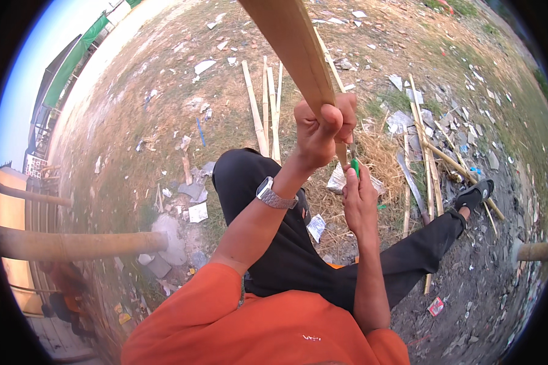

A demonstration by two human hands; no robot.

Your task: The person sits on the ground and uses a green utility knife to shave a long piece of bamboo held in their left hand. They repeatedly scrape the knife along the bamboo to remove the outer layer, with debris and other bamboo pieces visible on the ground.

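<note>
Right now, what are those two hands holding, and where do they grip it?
The left hand grips a long bamboo strip around its lower end. The right hand holds a green-handled tool by the handle, just below that grip.

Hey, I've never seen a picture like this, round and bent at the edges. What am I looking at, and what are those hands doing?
It is one view from a wide camera worn on a person's head, looking down, so straight lines curve. There is no machine. The left hand grips a long bamboo strip. The right hand holds a green-handled tool just below it; its blade is hidden. The person wears an orange shirt, dark trousers and a wristwatch. More split bamboo and litter lie on the dry ground.
</note>
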